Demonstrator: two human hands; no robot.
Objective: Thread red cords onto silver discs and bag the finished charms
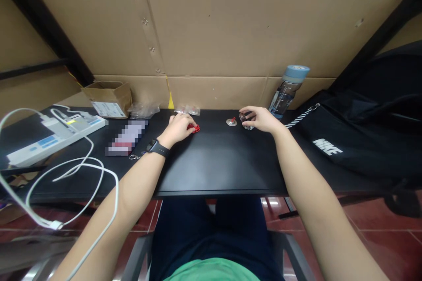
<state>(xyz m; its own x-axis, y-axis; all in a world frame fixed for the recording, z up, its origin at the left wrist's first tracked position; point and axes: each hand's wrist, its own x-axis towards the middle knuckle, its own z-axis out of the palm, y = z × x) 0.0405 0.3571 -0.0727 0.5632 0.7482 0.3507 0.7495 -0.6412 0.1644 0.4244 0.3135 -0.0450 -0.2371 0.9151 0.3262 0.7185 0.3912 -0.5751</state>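
My left hand, with a dark watch on the wrist, rests on the black table. Its fingers are closed on a small red bundle that looks like cord, partly hidden by them. Further right, the fingers of my right hand curl around a small clear round container, also partly covered. Between the hands lies a clear round lid with a small red loop on top, nearest to my right hand and apart from it.
A water bottle and a black bag stand to the right. Leftward are a phone-like flat thing, key ring, plastic bags, cardboard box and power strip. A white cable loops over my left forearm.
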